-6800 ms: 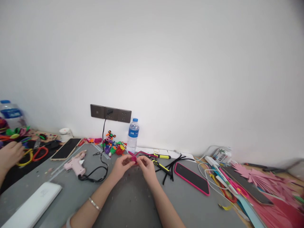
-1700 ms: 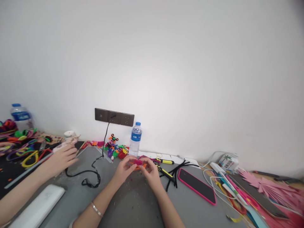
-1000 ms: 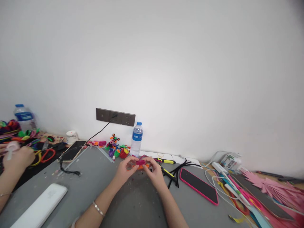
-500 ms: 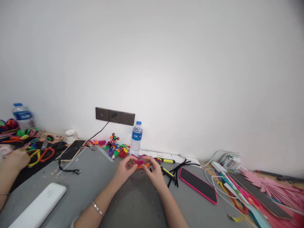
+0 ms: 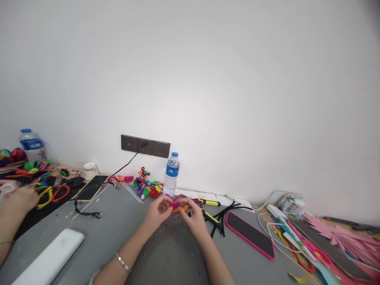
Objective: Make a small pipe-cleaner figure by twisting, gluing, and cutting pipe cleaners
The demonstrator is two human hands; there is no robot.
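Between my two hands is a small magenta pipe-cleaner piece, with orange fuzzy strands showing just under it. My left hand pinches its left side with thumb and fingers, and my right hand grips the right side. Thin magenta stems stick up behind the fingers. A water bottle stands right behind my hands. Left of the bottle sits a cluster of colourful pipe-cleaner figures. Yellow-and-black cutters and loose black pipe cleaners lie to the right of my right hand.
A pink-edged phone lies at right, near white cables and pink paper. A white power bank rests front left. Another person's hand is at far left, beside yellow- and red-handled scissors. A black cable runs to the wall socket.
The whole view has shifted slightly. My hands keep hold of the magenta piece in nearly the same spot, with only small finger movement.
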